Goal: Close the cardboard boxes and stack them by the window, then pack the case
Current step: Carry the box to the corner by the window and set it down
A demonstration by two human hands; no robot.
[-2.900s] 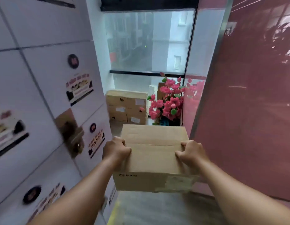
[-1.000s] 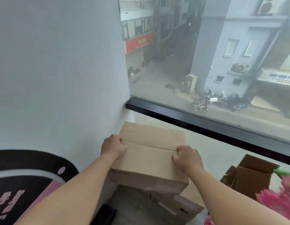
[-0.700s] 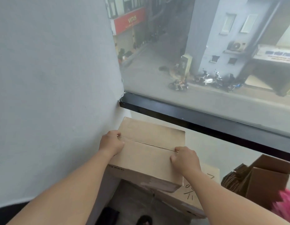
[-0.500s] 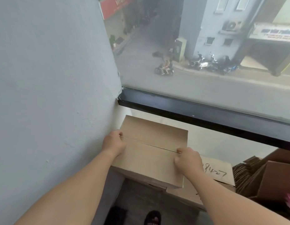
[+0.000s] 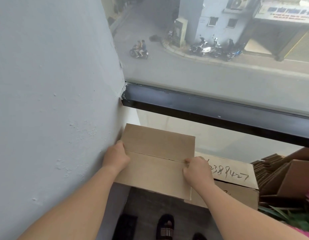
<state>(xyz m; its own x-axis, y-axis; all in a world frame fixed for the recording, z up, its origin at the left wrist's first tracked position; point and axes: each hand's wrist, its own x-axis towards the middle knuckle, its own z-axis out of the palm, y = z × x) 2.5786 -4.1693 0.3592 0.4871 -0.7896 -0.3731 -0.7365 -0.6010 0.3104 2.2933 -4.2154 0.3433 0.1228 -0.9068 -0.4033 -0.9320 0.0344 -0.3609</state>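
Note:
A closed brown cardboard box [image 5: 155, 161] sits in the corner between the grey wall and the window, on top of a wider box with handwritten numbers [image 5: 236, 175]. My left hand [image 5: 115, 157] grips the box's left edge at the flap seam, squeezed against the wall. My right hand [image 5: 197, 170] grips its right edge at the same seam, fingers curled over the top. The underside of the box is hidden.
A grey wall [image 5: 55, 101] closes the left side. The black window frame [image 5: 210, 110] runs behind the boxes. An open box with dark foam [image 5: 280, 174] and pink flowers with green leaves [image 5: 304, 215] stand at the right. My slippered foot [image 5: 165, 226] is on the dark floor.
I carried the box down the corridor to the window and lowered it into the corner onto the numbered box. Both hands have kept their grip throughout.

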